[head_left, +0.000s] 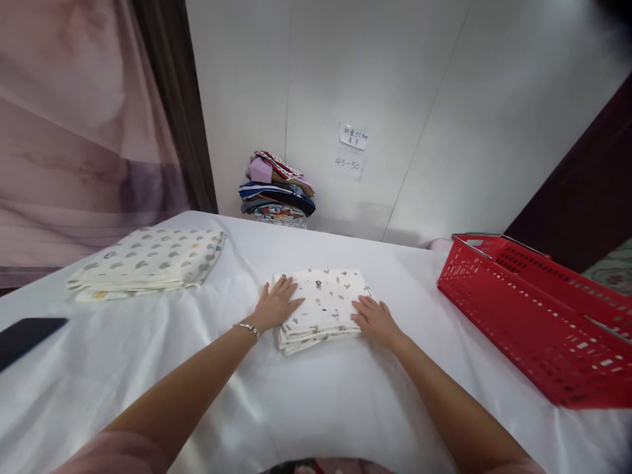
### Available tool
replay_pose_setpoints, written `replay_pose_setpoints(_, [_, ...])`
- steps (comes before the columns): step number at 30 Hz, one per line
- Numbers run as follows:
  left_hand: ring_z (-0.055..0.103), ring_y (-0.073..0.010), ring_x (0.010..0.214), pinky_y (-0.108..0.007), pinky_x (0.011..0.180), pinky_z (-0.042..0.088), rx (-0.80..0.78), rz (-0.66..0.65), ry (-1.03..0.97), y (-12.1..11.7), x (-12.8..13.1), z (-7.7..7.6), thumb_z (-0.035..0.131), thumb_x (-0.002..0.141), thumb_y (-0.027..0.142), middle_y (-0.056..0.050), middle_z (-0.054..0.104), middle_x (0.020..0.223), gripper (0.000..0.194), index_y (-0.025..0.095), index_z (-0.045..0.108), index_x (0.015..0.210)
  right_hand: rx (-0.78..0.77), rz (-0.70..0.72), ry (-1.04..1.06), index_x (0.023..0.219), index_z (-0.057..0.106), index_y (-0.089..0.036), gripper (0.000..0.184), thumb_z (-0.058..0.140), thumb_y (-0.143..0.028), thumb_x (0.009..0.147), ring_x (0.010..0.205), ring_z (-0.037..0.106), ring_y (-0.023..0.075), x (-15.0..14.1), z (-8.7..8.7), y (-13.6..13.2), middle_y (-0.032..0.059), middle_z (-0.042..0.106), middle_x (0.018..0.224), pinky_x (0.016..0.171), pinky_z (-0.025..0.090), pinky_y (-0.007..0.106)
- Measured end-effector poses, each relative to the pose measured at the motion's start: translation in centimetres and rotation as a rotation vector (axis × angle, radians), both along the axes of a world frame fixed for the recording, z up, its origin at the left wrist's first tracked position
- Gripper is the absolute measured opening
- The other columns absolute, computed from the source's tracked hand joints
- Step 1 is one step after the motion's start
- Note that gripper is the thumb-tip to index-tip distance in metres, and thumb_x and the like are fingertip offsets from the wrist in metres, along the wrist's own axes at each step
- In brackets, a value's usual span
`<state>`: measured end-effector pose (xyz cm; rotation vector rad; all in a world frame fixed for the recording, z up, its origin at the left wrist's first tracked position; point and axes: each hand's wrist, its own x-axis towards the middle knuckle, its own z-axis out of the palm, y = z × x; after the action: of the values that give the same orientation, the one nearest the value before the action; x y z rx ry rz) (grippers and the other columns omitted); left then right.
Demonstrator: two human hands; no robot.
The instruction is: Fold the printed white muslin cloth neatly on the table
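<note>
A folded white cloth with small scattered prints lies on the white-covered table in front of me. On its left edge rests my left hand, fingers spread flat; a bracelet circles that wrist. My right hand lies on the cloth's right edge with the fingers stretched out. Several fabric layers show along the near edge of the cloth. Neither hand grips anything.
Another folded cloth with grey prints lies at the left. A dark flat object sits at the left edge. At the right stands a red basket. A stack of folded fabrics is by the wall, below paper notes.
</note>
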<state>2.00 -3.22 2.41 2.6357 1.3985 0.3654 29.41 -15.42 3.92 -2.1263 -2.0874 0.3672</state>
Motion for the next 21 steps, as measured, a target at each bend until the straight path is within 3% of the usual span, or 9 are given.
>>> replay_pose_setpoints(5, [0.017,-0.0278,0.135,-0.054,0.105,0.015,-0.012,0.03,0.003,-1.3,0.9,1.0,0.034,0.086,0.047,-0.009,0.03,0.144,0.053,0.019,0.042,0.131,0.096,-0.026,0.213,0.128,0.046,-0.026,0.047,0.032,-0.047,0.089,0.135,0.017,0.0211,2.3,-1.1,-1.6,0.0039,0.03,0.144,0.107,0.015,0.046])
replay_pose_setpoints(8, [0.017,-0.026,0.135,-0.051,0.107,0.014,0.082,-0.067,-0.03,-3.0,1.9,1.6,0.033,0.086,0.052,-0.008,0.029,0.144,0.057,0.02,0.04,0.132,0.108,-0.071,0.375,0.129,0.046,-0.021,0.052,0.038,-0.049,0.086,0.135,0.018,0.0213,3.2,-1.0,-0.7,0.0068,0.028,0.144,0.108,0.018,0.04])
replay_pose_setpoints(12, [0.023,-0.0255,0.133,-0.05,0.106,0.016,0.133,-0.195,-0.006,-4.8,2.1,0.4,0.03,0.087,0.052,-0.007,0.033,0.142,0.055,0.022,0.042,0.131,0.121,-0.163,0.403,0.135,0.037,-0.02,0.058,0.045,-0.044,0.083,0.135,0.014,0.0212,3.9,-1.0,1.9,0.0062,0.02,0.147,0.108,0.021,0.036])
replay_pose_setpoints(16, [0.027,-0.0238,0.132,-0.048,0.106,0.018,0.125,-0.204,-0.004,-5.1,1.2,-1.1,0.026,0.089,0.051,-0.006,0.036,0.141,0.053,0.023,0.041,0.132,0.044,-0.15,0.339,0.137,0.033,-0.021,0.062,0.049,-0.043,0.081,0.136,0.012,0.022,4.2,-1.7,3.6,0.0056,0.018,0.148,0.109,0.015,0.036])
replay_pose_setpoints(21, [0.027,-0.0233,0.132,-0.048,0.107,0.016,0.099,-0.194,-0.037,-5.1,0.9,-0.9,0.029,0.088,0.051,-0.004,0.037,0.14,0.051,0.025,0.043,0.131,-0.028,-0.133,0.399,0.138,0.031,-0.021,0.065,0.048,-0.046,0.08,0.136,0.013,0.0214,4.6,-2.1,3.4,0.0041,0.016,0.148,0.11,0.012,0.034])
